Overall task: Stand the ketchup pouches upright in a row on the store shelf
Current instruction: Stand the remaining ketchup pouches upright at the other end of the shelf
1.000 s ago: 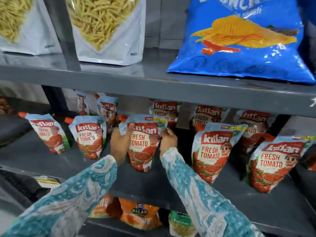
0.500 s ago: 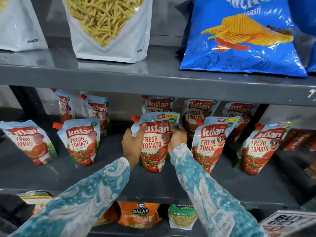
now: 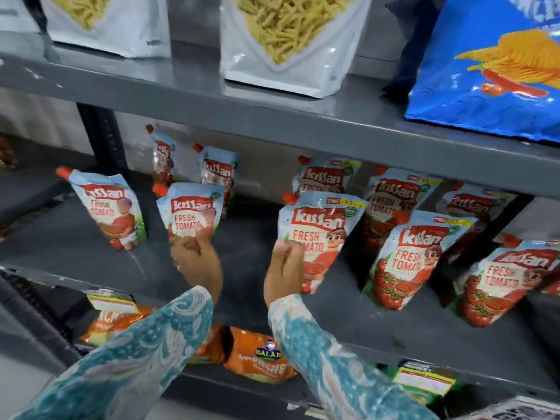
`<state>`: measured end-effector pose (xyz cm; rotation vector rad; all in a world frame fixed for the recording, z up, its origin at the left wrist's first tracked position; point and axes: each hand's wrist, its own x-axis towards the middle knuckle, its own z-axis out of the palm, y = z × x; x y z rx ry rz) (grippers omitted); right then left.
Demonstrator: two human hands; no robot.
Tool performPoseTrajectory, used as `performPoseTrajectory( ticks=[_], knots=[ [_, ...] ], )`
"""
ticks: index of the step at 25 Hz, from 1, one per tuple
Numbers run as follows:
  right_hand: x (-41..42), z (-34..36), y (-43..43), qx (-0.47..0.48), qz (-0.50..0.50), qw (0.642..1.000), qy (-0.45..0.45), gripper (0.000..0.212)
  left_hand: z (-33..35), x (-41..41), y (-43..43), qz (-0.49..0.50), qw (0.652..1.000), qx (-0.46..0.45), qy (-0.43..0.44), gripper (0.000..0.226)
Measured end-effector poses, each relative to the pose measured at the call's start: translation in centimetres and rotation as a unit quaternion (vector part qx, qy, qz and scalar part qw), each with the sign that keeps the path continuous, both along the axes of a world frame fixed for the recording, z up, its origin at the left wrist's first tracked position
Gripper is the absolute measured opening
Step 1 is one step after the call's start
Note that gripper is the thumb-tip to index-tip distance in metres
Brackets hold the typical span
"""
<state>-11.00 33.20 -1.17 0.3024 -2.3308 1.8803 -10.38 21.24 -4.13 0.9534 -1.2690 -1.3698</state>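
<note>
Several Kissan ketchup pouches stand on the grey middle shelf [image 3: 242, 253] in a front and a back row. My left hand [image 3: 197, 262] reaches the second front pouch from the left [image 3: 191, 207], its bunched fingertips on the pouch's lower front. My right hand [image 3: 285, 271] is curled in front of the lower left of the middle front pouch [image 3: 324, 228], which stands upright; blur hides whether it grips. More front pouches stand at far left [image 3: 106, 207] and at right [image 3: 406, 262], [image 3: 509, 283]. Back-row pouches [image 3: 218, 174] are partly hidden.
The upper shelf [image 3: 272, 116] overhangs close above the pouch tops and carries white snack bags [image 3: 288, 40] and a blue chips bag [image 3: 491, 71]. A dark upright post [image 3: 103, 134] stands at left. Orange snack packs [image 3: 257, 362] lie on the shelf below.
Both hands were on the middle front pouch. My left hand has left it and moved left to the neighbouring pouch; my right hand has slid down to the middle pouch's lower left.
</note>
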Motion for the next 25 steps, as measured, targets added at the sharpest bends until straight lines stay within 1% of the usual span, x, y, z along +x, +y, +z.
performPoseTrajectory(
  ticks=[1,2,3,4,5,7,8,9,10,12,14,15,18,20,21,22,23,24,25],
  knots=[
    [0.0,0.1,-1.5,0.02,0.078,0.997,-0.015,0.036,-0.5,0.6,-2.2,0.032,0.999,-0.011,-0.03,0.052],
    [-0.3,0.5,-3.4,0.039,0.123,0.991,-0.036,0.033,-0.4,1.0,-4.2,0.042,0.997,-0.01,-0.068,0.066],
    [-0.9,0.9,-5.6,0.04,0.133,0.989,-0.056,0.03,0.1,1.3,-6.0,0.028,0.995,0.0,-0.099,0.075],
    [-1.6,1.5,-7.8,0.02,0.123,0.988,-0.088,0.029,0.4,1.2,-7.9,-0.001,0.994,-0.013,-0.111,0.075],
    [-2.3,2.2,-9.8,-0.007,0.116,0.986,-0.122,0.03,1.0,1.0,-9.5,-0.045,0.993,-0.043,-0.105,0.067],
    [-3.7,3.5,-13.0,-0.037,0.126,0.975,-0.181,0.036,1.7,0.8,-12.2,-0.143,0.98,-0.091,-0.107,0.041],
    [-4.3,3.5,-14.2,-0.047,0.139,0.968,-0.206,0.04,1.9,0.8,-13.3,-0.183,0.972,-0.093,-0.11,0.036],
    [-4.5,3.4,-14.9,-0.064,0.151,0.96,-0.228,0.043,2.2,0.7,-13.8,-0.216,0.968,-0.072,-0.106,0.034],
    [-4.4,3.4,-15.6,-0.083,0.147,0.958,-0.232,0.043,2.1,0.6,-14.2,-0.248,0.964,-0.046,-0.083,0.033],
    [-3.7,3.4,-16.0,-0.147,0.089,0.961,-0.216,0.039,2.2,0.3,-14.1,-0.284,0.956,-0.023,-0.068,0.035],
    [-3.5,3.2,-16.0,-0.221,0.032,0.948,-0.225,0.036,2.1,0.2,-13.3,-0.311,0.948,-0.027,-0.056,0.03],
    [-3.5,3.1,-16.1,-0.235,0.014,0.945,-0.227,0.035,2.1,0.3,-13.1,-0.323,0.945,-0.021,-0.043,0.026],
    [-3.5,2.6,-15.9,-0.236,0.001,0.946,-0.221,0.033,1.0,0.0,-13.4,-0.33,0.943,-0.009,-0.039,0.03],
    [-2.8,2.4,-16.5,-0.243,-0.014,0.944,-0.222,0.034,1.3,0.7,-13.9,-0.348,0.937,-0.005,-0.042,0.019],
    [-2.3,2.3,-17.0,-0.248,-0.03,0.942,-0.223,0.036,1.2,1.1,-14.3,-0.348,0.936,-0.012,-0.045,0.023],
    [-1.9,2.0,-17.4,-0.244,-0.068,0.941,-0.226,0.041,1.2,1.9,-14.8,-0.335,0.941,-0.027,-0.047,0.032],
    [-1.5,1.6,-17.9,-0.223,-0.124,0.939,-0.23,0.046,1.3,2.8,-15.2,-0.292,0.954,-0.046,-0.048,0.039],
    [-0.8,1.0,-18.5,-0.182,-0.192,0.933,-0.243,0.05,1.4,3.8,-15.9,-0.225,0.971,-0.062,-0.047,0.045],
    [0.4,0.6,-19.2,-0.143,-0.253,0.92,-0.261,0.05,1.2,4.6,-16.6,-0.147,0.985,-0.074,-0.053,0.052]
  ],
)
